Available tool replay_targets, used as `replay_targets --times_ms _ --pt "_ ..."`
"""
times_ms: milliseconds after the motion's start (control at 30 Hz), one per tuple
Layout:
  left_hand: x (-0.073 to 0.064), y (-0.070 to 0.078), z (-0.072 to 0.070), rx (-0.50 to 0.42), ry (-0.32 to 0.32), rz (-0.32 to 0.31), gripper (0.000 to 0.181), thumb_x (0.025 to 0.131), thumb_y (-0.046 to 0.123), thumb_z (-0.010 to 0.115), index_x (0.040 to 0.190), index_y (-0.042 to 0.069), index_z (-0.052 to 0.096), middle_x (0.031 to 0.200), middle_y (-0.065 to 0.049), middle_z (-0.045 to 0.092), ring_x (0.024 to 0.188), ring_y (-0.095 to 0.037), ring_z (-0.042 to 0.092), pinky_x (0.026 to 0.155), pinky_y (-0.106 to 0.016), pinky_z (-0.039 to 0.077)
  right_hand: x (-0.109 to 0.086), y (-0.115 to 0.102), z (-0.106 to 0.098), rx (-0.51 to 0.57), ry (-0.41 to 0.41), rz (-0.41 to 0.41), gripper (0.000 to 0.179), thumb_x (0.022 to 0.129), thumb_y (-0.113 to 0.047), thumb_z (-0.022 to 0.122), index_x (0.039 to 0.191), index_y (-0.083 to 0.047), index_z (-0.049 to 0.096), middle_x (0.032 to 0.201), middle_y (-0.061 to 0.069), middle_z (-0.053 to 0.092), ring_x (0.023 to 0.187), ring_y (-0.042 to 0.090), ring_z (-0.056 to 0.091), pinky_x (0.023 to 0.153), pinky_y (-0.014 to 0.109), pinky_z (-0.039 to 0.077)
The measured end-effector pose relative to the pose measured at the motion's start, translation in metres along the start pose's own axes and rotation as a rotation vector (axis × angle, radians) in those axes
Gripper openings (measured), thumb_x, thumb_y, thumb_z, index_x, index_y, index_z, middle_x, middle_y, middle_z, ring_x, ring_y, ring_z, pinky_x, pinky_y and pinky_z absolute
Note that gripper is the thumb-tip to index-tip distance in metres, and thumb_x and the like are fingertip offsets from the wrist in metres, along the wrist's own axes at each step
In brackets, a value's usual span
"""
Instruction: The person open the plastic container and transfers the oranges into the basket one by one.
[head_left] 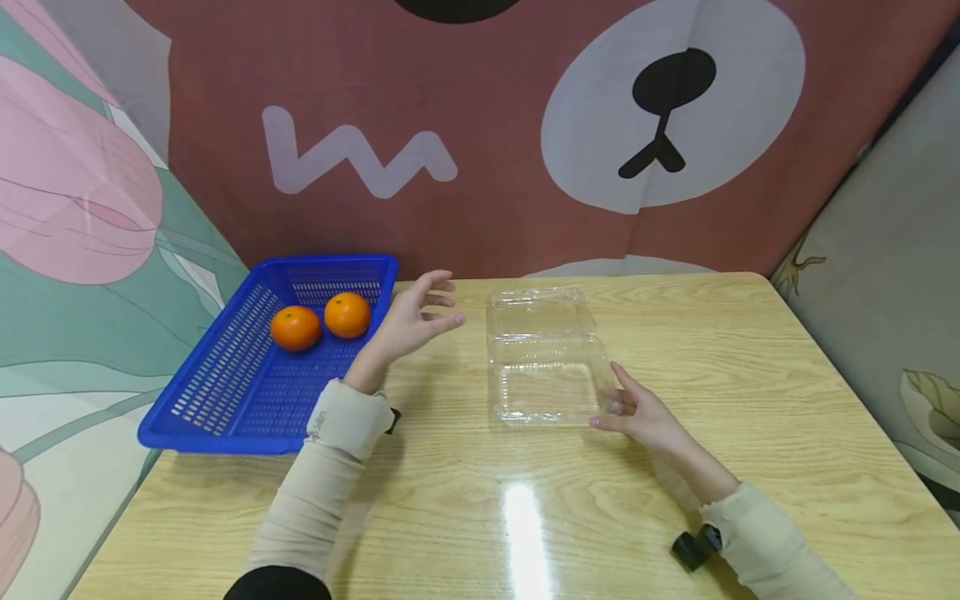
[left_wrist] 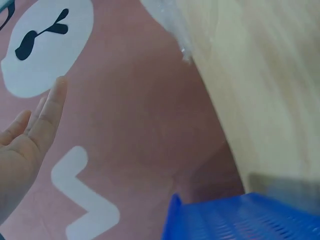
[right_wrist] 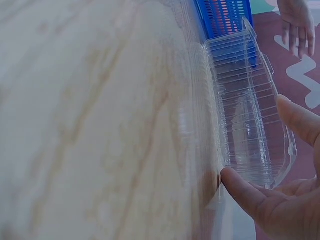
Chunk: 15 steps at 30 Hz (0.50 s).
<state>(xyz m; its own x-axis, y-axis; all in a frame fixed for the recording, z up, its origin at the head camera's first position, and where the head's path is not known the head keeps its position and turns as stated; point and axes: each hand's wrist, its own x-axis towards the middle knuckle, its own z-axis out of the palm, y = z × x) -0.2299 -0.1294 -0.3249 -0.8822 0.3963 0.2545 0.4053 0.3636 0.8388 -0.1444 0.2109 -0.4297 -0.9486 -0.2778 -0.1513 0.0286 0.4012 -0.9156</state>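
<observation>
A clear plastic clamshell box (head_left: 547, 392) lies on the table, its lid (head_left: 540, 312) folded back toward the wall. At its near right corner is my right hand (head_left: 641, 417), thumb and fingers spread and touching the box's side. The right wrist view shows a fingertip by the ribbed wall of the box (right_wrist: 245, 110) and the thumb low at its edge. My left hand (head_left: 408, 321) hovers beside the right rim of a blue basket (head_left: 262, 408), fingers loosely bent, holding nothing. Two oranges, one on the left (head_left: 296, 328) and one on the right (head_left: 347, 315), sit in the basket.
The wooden table (head_left: 720, 350) ends at the back against a brown cloth (head_left: 480, 225) with a printed bear face. Printed fabric also hangs at the left and right. A small black wrist camera (head_left: 697, 546) is on the right sleeve, close to the tabletop.
</observation>
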Motion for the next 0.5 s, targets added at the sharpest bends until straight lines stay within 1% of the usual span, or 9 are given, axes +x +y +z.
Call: replay_targets --times_ms 100,200,233,333,433,500 --pt "-0.002 -0.006 0.008 0.001 0.004 -0.013 0.060 0.081 0.003 0.069 0.132 -0.001 0.038 0.122 -0.021 0.050 0.107 -0.035 0.054 0.084 -0.042 0.050 0.000 0.000 0.000 -0.006 -0.001 -0.001 0.101 0.081 -0.024 0.071 0.147 -0.005 -0.003 0.136 0.035 0.032 0.122 0.049 0.035 0.094 0.053 0.039" --pt "-0.003 -0.009 0.014 0.008 0.010 -0.007 0.064 0.080 0.003 0.070 0.134 -0.004 0.036 0.123 -0.023 0.048 0.108 -0.037 0.053 0.083 -0.045 0.050 0.000 -0.001 0.000 -0.008 0.002 0.006 0.100 0.081 -0.024 0.071 0.147 -0.005 -0.002 0.137 0.036 0.029 0.122 0.049 0.035 0.094 0.052 0.040" --pt "-0.003 -0.010 0.016 0.027 0.012 0.000 0.066 0.080 0.004 0.070 0.135 -0.004 0.035 0.125 -0.024 0.047 0.110 -0.038 0.052 0.084 -0.047 0.049 -0.001 -0.001 0.000 -0.012 0.006 0.010 0.100 0.081 -0.024 0.071 0.147 -0.005 -0.002 0.138 0.036 0.028 0.122 0.049 0.036 0.094 0.052 0.040" --pt "-0.005 -0.012 0.021 0.119 0.022 0.007 0.071 0.082 0.011 0.069 0.139 -0.003 0.030 0.134 -0.024 0.040 0.118 -0.039 0.045 0.089 -0.051 0.045 -0.002 -0.005 -0.001 -0.028 0.015 0.023 0.099 0.081 -0.025 0.070 0.147 -0.005 0.000 0.139 0.037 0.024 0.122 0.048 0.036 0.094 0.051 0.041" --pt "-0.009 -0.012 0.024 0.279 0.035 -0.002 0.077 0.084 0.024 0.066 0.143 -0.002 0.023 0.145 -0.021 0.029 0.129 -0.037 0.033 0.101 -0.051 0.033 -0.002 -0.009 -0.002 -0.052 0.024 0.012 0.096 0.082 -0.024 0.069 0.147 -0.004 0.001 0.140 0.036 0.024 0.122 0.048 0.037 0.093 0.050 0.042" --pt "-0.010 -0.011 0.027 0.356 0.037 -0.010 0.083 0.084 0.032 0.065 0.145 -0.001 0.018 0.148 -0.019 0.022 0.134 -0.034 0.024 0.107 -0.048 0.024 -0.002 -0.012 -0.002 -0.062 0.028 -0.006 0.095 0.083 -0.023 0.068 0.147 -0.003 0.001 0.139 0.035 0.027 0.122 0.047 0.037 0.093 0.050 0.042"
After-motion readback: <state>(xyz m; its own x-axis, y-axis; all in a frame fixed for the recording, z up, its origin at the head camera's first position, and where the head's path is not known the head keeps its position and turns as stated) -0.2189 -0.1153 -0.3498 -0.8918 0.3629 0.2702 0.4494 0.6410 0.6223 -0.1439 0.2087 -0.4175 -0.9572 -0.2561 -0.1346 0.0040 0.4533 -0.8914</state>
